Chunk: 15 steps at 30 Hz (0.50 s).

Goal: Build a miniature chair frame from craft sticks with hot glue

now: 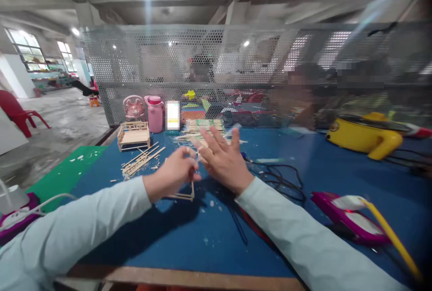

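My left hand (173, 171) is raised over the middle of the blue table, with thumb and fingers curled toward each other. A pale, blurred bit shows by its fingertips; I cannot make out what it is. Close beside it, my right hand (224, 160) has its fingers stretched out and spread, back toward me. A whitish translucent streak shows behind its fingers. Under my left hand lies a small frame of thin wooden sticks (184, 197), partly hidden. Loose sticks (143, 160) lie to the left, and a stick-built miniature bed or bench (134, 137) stands behind them.
Behind my hands lies a stick bundle (204, 125). A pink bottle (155, 115), lit phone (173, 115) and perforated screen (162, 56) stand at the back. Right are black cables (280, 178), a purple power strip (351, 219) and a yellow electric pan (357, 135). People sit beyond the screen.
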{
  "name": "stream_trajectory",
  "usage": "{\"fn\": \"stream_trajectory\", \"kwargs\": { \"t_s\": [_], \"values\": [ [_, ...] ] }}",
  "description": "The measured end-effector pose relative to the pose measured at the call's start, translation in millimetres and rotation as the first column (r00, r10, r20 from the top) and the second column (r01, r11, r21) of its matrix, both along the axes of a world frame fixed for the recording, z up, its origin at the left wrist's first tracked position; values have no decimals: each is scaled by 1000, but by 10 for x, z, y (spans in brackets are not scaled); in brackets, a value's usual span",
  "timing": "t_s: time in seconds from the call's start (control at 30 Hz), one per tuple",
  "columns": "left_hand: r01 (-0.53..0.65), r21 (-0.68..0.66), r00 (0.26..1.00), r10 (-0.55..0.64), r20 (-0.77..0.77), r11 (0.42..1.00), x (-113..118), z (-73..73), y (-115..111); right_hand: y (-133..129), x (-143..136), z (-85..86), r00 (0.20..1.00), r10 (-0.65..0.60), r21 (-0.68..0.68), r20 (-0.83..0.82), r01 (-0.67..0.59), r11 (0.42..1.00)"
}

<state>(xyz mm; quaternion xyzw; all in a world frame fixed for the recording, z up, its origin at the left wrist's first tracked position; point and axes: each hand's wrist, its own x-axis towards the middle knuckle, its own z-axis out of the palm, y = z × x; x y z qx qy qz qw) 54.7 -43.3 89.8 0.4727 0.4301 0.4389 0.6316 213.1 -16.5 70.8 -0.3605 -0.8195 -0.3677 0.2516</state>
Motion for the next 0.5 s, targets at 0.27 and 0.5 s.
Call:
{"fn": "stream_trajectory", "kwargs": {
  "t_s": [0.27, 0.5],
  "values": [
    [376, -470, 925, -297, 236, 798, -80, -357, -761, -504, -14, -133, 968, 129, -285, 215, -64, 956],
    [425, -449, 891, -451, 55, 786, -294, -500, -740, -1029, -300, -75, 941, 29, -441, 336, 130, 888]
  ]
}}
